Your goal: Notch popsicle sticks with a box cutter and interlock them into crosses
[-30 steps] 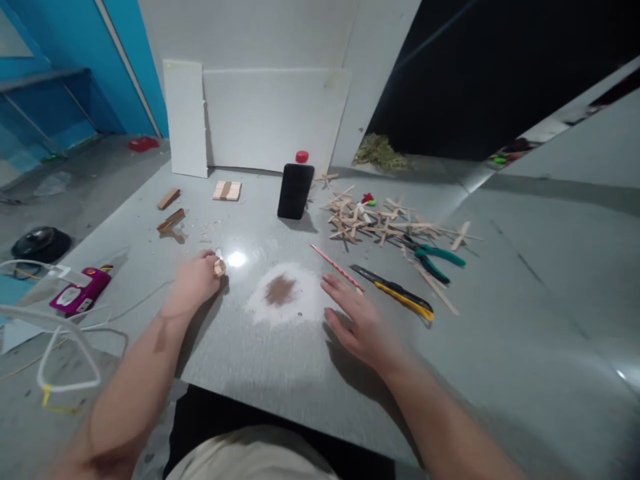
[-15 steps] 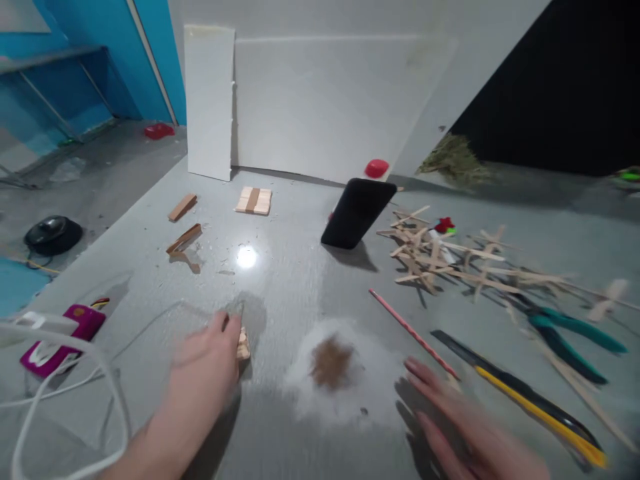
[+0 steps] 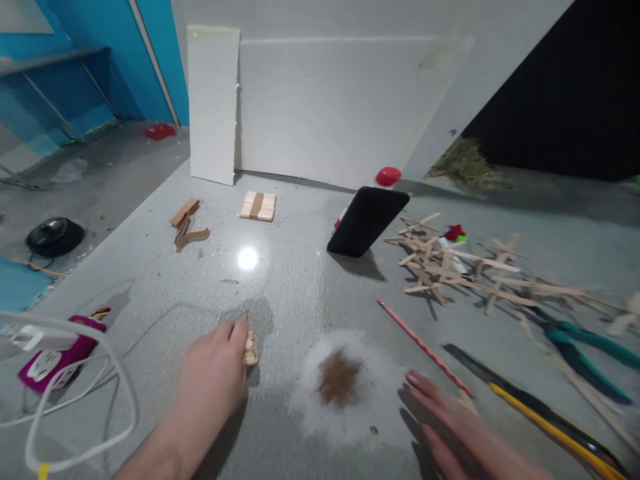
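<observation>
A black phone (image 3: pixel 367 221) stands mid-frame, pencil (image 3: pixel 423 345) lower right. Left hand (image 3: pixel 213 380) grips a small wooden piece (image 3: pixel 251 349); right hand (image 3: pixel 467 437) lies flat, fingers spread, on the worktop (image 3: pixel 300 280).

Left hand (image 3: pixel 213 380) rests on the grey table (image 3: pixel 300 280), fingers closed round a small wooden stick bundle (image 3: pixel 251 349), left of the brown-and-white powder patch (image 3: pixel 340 380). Right hand (image 3: pixel 465 437) lies flat, fingers extended, right of the patch, beside a pink pencil (image 3: pixel 425 347).
</observation>
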A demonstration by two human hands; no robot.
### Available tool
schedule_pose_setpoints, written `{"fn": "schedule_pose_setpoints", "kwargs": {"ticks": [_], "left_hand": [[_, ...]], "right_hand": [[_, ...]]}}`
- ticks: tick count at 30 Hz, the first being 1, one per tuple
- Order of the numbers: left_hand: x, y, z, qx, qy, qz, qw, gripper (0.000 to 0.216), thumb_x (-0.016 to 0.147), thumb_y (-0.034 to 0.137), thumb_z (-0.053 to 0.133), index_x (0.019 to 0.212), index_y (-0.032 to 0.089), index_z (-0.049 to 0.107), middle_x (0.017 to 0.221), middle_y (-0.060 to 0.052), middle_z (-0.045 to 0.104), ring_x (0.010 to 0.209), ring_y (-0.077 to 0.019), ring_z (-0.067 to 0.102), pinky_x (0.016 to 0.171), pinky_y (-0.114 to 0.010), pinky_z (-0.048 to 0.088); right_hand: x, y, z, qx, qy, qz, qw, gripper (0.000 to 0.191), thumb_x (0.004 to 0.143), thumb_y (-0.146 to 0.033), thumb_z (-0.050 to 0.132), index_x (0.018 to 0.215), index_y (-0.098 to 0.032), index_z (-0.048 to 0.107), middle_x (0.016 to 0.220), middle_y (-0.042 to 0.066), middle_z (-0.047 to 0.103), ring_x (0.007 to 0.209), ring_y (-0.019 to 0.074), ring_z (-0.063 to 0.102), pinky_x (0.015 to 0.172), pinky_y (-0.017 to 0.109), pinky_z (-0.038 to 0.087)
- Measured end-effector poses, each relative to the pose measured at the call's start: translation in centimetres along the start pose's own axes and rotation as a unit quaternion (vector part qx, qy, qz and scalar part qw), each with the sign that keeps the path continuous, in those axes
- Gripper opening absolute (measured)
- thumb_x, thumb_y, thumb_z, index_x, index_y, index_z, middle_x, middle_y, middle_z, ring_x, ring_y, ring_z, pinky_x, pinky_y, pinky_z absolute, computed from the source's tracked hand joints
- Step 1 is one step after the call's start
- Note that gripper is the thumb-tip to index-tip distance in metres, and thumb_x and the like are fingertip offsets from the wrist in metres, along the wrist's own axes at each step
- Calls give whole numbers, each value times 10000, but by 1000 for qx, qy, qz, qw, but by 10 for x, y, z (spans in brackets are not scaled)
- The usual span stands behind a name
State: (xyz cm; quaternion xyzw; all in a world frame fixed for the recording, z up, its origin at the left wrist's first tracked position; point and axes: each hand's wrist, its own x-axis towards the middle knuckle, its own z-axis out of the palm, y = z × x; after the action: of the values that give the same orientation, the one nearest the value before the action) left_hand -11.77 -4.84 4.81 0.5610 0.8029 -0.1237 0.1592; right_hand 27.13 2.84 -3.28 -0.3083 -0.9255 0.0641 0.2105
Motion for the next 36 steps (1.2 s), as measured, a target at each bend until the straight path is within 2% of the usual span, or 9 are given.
{"fn": "schedule_pose_setpoints", "kwargs": {"ticks": [5,8,13,17,21,26,28,32,36], "left_hand": [[8,3,-15,-23,20,27,999,163,1001,267,562,1110,247,682,1023,-116,777,935,-314,770,697,-355,490],[31,9,-40,-6,27,74,997,194,964,430,681,1029,248,694,978,-108,782,892,-326,767,681,-359,493],[123,12,-93,24,63,139,988,222,988,374,706,1144,216,714,1085,-111,760,1061,-303,732,896,-400,566],[190,1,-114,38,72,129,988,391,1034,433,697,1315,164,662,1314,-110,684,1150,-258,695,992,-482,610],[217,-6,-108,38,84,137,986,406,1039,427,692,1351,170,647,1342,-115,674,1160,-263,694,988,-482,618],[223,-9,-88,37,120,180,976,406,1039,425,691,1355,175,647,1374,-117,660,1200,-272,679,1023,-505,600],[224,-13,-80,35,143,189,971,446,1033,459,687,1374,177,633,1415,-126,636,1261,-293,646,1076,-537,559],[224,-21,-68,28,172,197,965,734,944,640,695,1449,127,554,1540,-234,528,1408,-411,515,1186,-528,412],[223,-23,-58,25,188,205,960,806,969,688,555,1514,96,496,1649,-270,418,1488,-459,425,1239,-516,311]], "right_hand": [[13,-15,4,52,46,12,997,577,1005,-209,562,1561,-363,544,1403,65,753,1182,303,787,877,441,741],[17,-19,5,79,65,15,995,479,1007,-192,577,1463,-327,630,1403,76,755,1216,283,776,933,427,721],[18,-20,4,107,59,28,992,378,1013,-191,585,1364,-267,703,1406,102,753,1255,266,760,1006,425,685],[20,-19,4,111,52,43,991,335,1038,-217,548,1317,-223,734,1364,136,772,1252,256,762,1023,419,672],[21,-19,5,127,36,54,990,353,1040,-228,538,1333,-229,734,1363,139,772,1258,271,759,1038,455,665],[22,-20,9,149,44,59,986,370,1020,-202,544,1331,-238,742,1372,139,768,1280,284,747,1062,483,650],[23,-21,8,155,42,58,985,374,1018,-197,550,1337,-241,740,1373,134,768,1277,280,749,1064,477,649],[25,-21,6,165,29,66,984,373,1015,-206,567,1341,-249,743,1376,131,766,1274,281,750,1077,479,642],[26,-21,5,169,22,68,983,367,1015,-201,567,1331,-248,746,1392,132,758,1281,281,747,1083,485,638]]}}
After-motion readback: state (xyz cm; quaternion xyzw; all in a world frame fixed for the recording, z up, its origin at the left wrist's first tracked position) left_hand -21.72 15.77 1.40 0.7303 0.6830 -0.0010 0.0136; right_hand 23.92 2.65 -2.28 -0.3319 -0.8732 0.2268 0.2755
